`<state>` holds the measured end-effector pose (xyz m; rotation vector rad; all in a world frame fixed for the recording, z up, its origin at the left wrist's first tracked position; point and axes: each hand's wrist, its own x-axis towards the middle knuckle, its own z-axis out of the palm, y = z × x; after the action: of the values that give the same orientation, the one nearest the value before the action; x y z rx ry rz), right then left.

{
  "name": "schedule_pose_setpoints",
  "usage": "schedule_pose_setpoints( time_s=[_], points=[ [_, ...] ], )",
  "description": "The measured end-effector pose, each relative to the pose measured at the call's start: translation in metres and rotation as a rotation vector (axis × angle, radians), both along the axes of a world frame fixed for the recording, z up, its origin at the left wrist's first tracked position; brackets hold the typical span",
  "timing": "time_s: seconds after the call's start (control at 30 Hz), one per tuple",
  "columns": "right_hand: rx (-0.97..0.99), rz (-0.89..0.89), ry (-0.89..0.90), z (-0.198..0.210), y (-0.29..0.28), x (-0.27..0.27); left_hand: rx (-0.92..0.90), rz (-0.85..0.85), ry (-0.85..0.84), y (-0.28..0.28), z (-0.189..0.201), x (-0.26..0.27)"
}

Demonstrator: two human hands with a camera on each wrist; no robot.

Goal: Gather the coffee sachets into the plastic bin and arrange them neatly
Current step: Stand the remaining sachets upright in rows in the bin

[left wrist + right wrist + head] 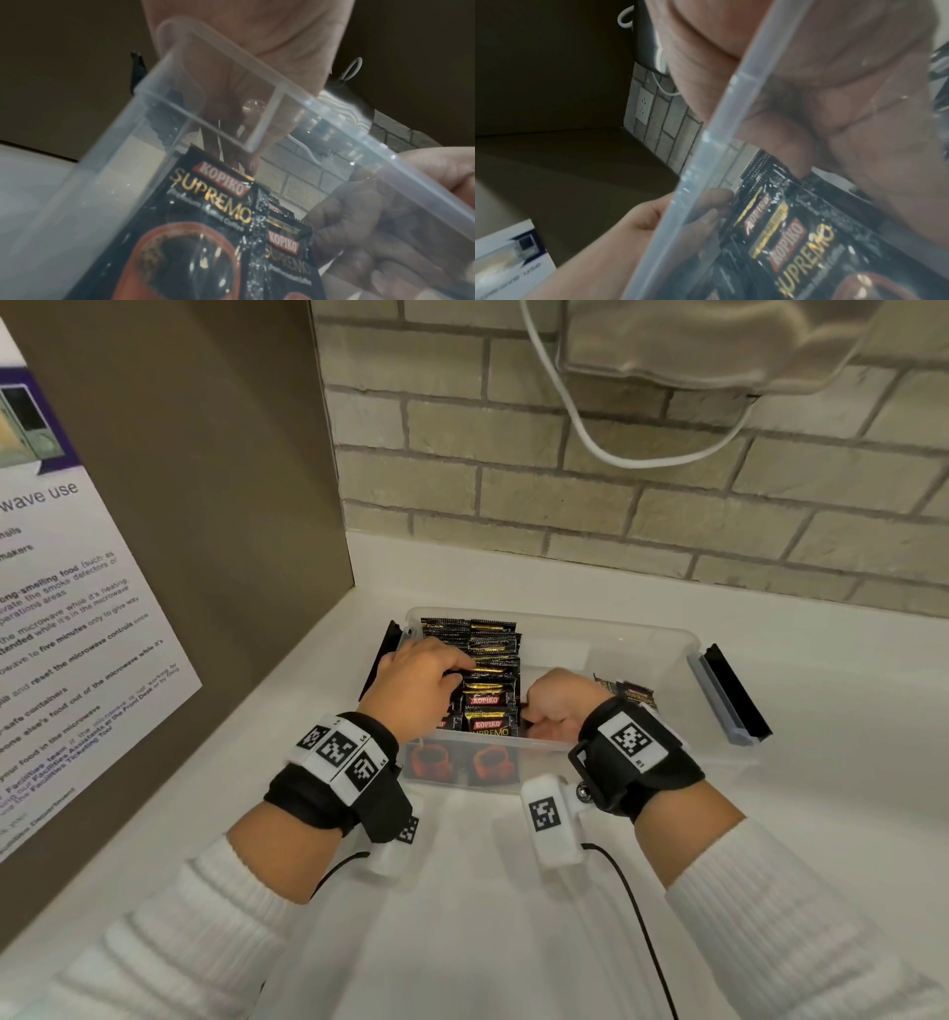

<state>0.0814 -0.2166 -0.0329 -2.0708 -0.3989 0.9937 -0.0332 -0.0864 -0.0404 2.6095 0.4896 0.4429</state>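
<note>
Clear plastic bin (662, 639) sits on white counter (513, 891) near the brick wall (565, 505), latch flaps open at both ends. Coffee sachets (488, 670) stand upright in a row along the bin's left side; two more sachets (629, 691) lie loose at the right end. Left hand (418, 683) is inside the bin, fingers curled over the tops of the row, grip grasping the sachets. Right hand (557, 703) is inside the bin just right of the row, fingers curled; whether its grip holds anything, cannot tell. Left wrist view: front sachet pressed against the near wall, "KOPIKO SUPREMO" legible. A poster (61, 629) hangs on the left panel.
</note>
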Motion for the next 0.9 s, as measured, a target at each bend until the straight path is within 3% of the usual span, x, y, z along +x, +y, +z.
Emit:
schedule_pose_setpoints(
  time_s=[0.17,0.23,0.43,0.5,0.63,0.83,0.9],
  points=[
    [-0.011,-0.100,-0.067,0.025,-0.017,0.026,-0.024,0.016,-0.060,0.001,-0.003,-0.002],
    [-0.062,-0.058,-0.149,0.043,-0.031,0.040,-0.020,0.015,-0.054,0.001,-0.004,-0.001],
    [-0.719,0.539,-0.581,0.086,-0.062,0.058,-0.058,0.130,-0.106,0.006,-0.001,0.000],
    [-0.936,0.748,-0.714,0.076,-0.062,0.060,-0.088,0.159,-0.070,0.006,-0.001,0.001],
    [-1.000,0.944,-0.747,0.043,-0.049,0.068,-0.096,0.165,-0.008,0.004,0.000,0.002],
    [-1.108,1.127,-0.937,0.017,-0.026,0.063,-0.026,0.175,0.033,0.001,0.000,0.002],
    [-1.081,1.058,-0.929,0.006,-0.023,0.064,-0.007,0.177,0.034,0.001,0.000,0.003]
  ],
)
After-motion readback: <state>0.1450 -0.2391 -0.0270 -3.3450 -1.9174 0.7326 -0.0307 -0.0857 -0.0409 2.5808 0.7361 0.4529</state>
